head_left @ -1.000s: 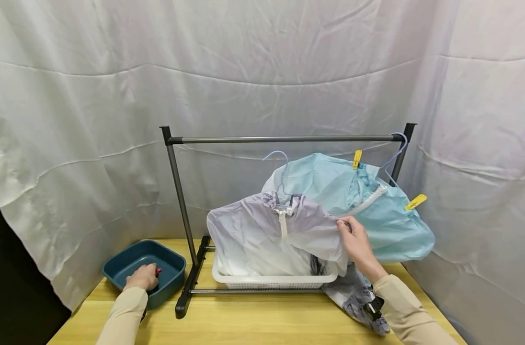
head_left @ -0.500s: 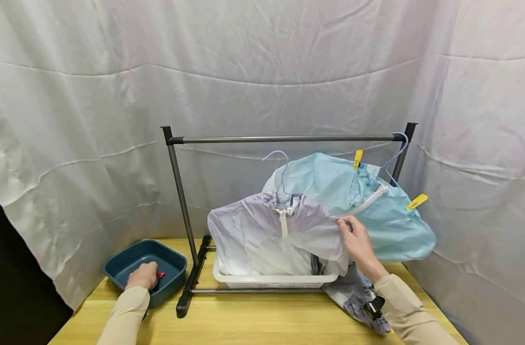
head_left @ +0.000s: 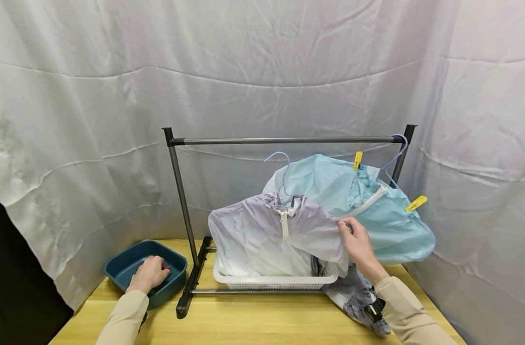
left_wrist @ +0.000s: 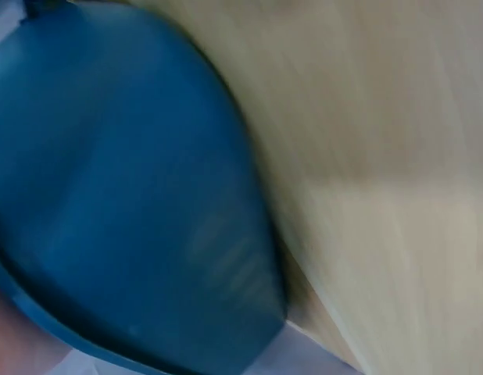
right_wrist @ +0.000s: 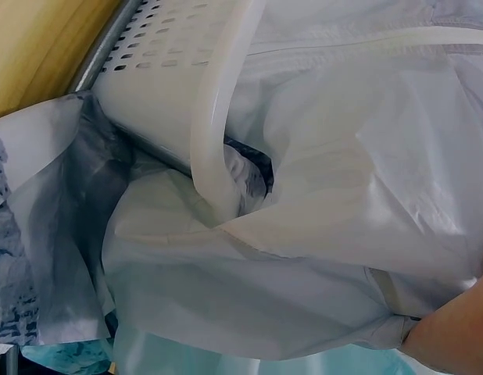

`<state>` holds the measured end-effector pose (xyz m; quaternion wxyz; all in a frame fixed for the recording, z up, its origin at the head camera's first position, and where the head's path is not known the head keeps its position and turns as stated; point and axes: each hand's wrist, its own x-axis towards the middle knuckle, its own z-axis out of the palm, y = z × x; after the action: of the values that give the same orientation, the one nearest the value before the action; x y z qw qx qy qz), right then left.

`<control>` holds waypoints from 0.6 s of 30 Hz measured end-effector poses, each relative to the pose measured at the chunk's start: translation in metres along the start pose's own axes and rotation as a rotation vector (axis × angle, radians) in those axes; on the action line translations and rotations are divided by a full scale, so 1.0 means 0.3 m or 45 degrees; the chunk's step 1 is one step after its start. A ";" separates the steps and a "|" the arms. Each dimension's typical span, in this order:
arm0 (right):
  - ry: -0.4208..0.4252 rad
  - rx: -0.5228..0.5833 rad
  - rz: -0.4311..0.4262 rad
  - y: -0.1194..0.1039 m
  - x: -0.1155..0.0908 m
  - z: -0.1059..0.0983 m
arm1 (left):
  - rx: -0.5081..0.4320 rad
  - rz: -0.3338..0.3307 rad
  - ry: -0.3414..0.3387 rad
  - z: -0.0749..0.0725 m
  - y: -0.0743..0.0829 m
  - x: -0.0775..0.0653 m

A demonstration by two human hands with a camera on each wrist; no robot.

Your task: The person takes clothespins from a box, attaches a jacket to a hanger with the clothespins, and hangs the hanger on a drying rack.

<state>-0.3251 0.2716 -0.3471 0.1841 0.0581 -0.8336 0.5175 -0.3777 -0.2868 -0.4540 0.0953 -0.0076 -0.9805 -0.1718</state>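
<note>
My left hand (head_left: 149, 274) is inside a dark blue basin (head_left: 116, 262) at the left, its fingers curled at a small red thing (head_left: 167, 269). Most of that thing is hidden, so its kind is unclear. In the left wrist view only the basin's outer wall (left_wrist: 148, 180) and the edge of the hand show. My right hand (head_left: 358, 242) pinches the right-hand shoulder of a lavender-and-white zip jacket (head_left: 245, 235). That jacket is on a light blue hanger (head_left: 284, 175), whose hook stands free below the rail. In the right wrist view the jacket's cloth (right_wrist: 320, 211) drapes over the basket rim.
A white perforated basket (head_left: 275, 282) sits under the jacket, inside a grey metal rack (head_left: 288, 141). On the rack's right end hangs a light blue jacket (head_left: 400, 225) with yellow clothes pegs (head_left: 416, 203). A patterned grey cloth (head_left: 357, 299) spills onto the table (head_left: 245, 321).
My left hand has shifted slightly right inside the basin, and the red thing has moved right with it. The right hand keeps its pinch on the jacket.
</note>
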 end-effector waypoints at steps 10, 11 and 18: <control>-0.013 0.004 -0.005 0.003 0.004 0.001 | -0.151 0.152 0.327 -0.043 0.052 -0.024; -0.012 0.008 -0.008 0.004 0.004 0.001 | -0.172 0.154 0.340 -0.049 0.058 -0.027; -0.002 0.023 -0.009 0.012 0.005 0.002 | -0.246 0.188 0.442 -0.074 0.089 -0.039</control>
<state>-0.3278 0.2728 -0.3497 0.1848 0.0632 -0.8289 0.5241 -0.3607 -0.2689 -0.4269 0.2739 -0.0586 -0.9251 -0.2562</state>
